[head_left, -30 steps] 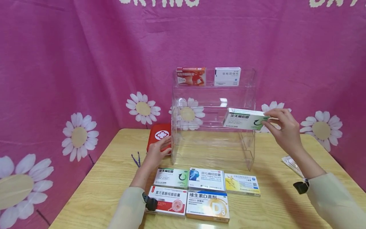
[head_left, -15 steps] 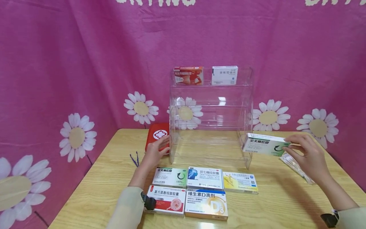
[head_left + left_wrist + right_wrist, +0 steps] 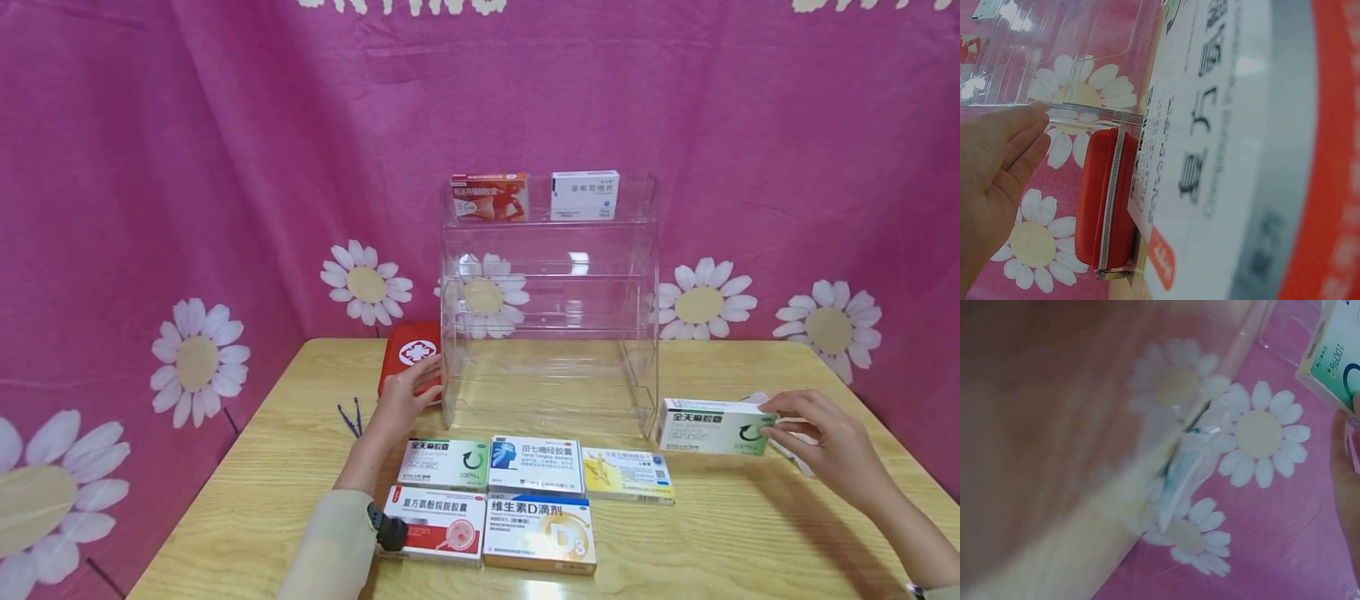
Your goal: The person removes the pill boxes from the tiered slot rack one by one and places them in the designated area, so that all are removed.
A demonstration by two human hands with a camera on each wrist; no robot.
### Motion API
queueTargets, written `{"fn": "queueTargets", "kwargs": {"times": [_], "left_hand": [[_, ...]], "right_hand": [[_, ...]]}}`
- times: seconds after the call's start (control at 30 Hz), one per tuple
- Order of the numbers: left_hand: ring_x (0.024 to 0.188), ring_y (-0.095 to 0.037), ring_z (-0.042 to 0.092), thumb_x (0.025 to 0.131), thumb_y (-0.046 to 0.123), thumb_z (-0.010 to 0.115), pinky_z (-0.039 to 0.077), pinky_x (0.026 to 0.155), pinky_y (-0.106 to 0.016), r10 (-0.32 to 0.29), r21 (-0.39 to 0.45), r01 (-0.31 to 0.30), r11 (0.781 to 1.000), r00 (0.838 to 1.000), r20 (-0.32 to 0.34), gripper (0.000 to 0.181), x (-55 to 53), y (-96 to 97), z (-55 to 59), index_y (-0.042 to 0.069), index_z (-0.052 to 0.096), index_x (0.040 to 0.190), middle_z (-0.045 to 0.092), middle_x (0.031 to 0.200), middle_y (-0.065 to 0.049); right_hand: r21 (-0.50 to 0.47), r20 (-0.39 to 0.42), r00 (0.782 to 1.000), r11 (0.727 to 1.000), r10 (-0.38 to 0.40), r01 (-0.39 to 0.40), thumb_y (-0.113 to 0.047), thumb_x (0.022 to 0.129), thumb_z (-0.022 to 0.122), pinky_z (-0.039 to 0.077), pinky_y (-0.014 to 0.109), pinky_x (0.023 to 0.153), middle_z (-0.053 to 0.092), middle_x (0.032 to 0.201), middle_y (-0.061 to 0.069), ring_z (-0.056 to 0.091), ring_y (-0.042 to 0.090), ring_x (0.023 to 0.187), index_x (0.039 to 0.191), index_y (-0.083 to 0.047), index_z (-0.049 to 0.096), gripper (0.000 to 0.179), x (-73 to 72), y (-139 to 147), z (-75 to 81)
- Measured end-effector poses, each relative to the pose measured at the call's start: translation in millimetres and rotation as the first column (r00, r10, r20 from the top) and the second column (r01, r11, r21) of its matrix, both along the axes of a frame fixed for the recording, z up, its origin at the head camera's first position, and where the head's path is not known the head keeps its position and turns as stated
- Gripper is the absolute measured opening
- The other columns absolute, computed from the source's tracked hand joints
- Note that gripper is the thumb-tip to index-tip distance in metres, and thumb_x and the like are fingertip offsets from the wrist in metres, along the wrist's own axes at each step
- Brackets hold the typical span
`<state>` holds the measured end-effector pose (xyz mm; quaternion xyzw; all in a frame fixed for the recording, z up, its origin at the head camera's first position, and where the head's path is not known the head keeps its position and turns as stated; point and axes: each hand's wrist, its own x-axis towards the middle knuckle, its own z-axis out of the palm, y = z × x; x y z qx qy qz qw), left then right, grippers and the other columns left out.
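My right hand [image 3: 832, 450] pinches a green-and-white medicine box [image 3: 712, 427] by its right end. It holds the box upright, front towards me, to the right of the clear acrylic display rack [image 3: 551, 350]. In the right wrist view, part of the same medicine box [image 3: 1335, 356] shows at the upper right with the fingers at its edge. My left hand [image 3: 405, 396] rests its fairly straight fingers against the rack's left side; in the left wrist view those fingertips [image 3: 1035, 111] lie right at the rack's edge. On the top tier stand a red medicine box [image 3: 489, 198] and a white one [image 3: 585, 197].
In front of the rack several medicine boxes lie flat in two rows, among them a vitamin D box [image 3: 540, 533] and a yellow-and-white box [image 3: 628, 475]. A red zippered first-aid case [image 3: 408, 354] and blue tweezers [image 3: 350, 417] lie left. A clear-wrapped packet [image 3: 795, 454] lies behind the right hand.
My right hand has carried the green-and-white medicine box down and to the right, from in front of the rack's middle tiers to beside its lower right. My left hand stays at the rack's side.
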<state>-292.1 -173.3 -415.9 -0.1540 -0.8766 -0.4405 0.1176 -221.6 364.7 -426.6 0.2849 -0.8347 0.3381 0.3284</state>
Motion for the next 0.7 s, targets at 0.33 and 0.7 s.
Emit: {"fn": "queueTargets", "kwargs": {"times": [0.33, 0.7], "left_hand": [[0.122, -0.030, 0.063, 0.087, 0.001, 0.069, 0.053, 0.099, -0.040, 0.008, -0.011, -0.008, 1.000, 1.000, -0.003, 0.053, 0.2, 0.6, -0.3, 0.004, 0.053, 0.138, 0.064, 0.132, -0.017], [0.122, -0.030, 0.063, 0.087, 0.001, 0.069, 0.053, 0.099, -0.041, 0.010, -0.012, -0.010, 1.000, 1.000, 0.008, 0.053, 0.4, 1.1, -0.6, 0.005, 0.054, 0.138, 0.064, 0.132, -0.017]], "right_hand": [[0.072, 0.136, 0.990, 0.997, -0.029, 0.019, 0.025, 0.059, 0.076, 0.052, 0.002, 0.071, 0.060, 0.101, -0.012, 0.058, -0.016, 0.087, 0.094, -0.005, 0.068, 0.046, 10.8, 18, -14.6], [0.070, 0.319, 0.947, 0.996, 0.032, -0.057, 0.015, 0.070, 0.075, 0.049, 0.000, 0.069, 0.059, 0.101, -0.030, 0.060, -0.016, 0.084, 0.100, -0.002, 0.068, 0.035, 5.9, 31, -24.2]]}}
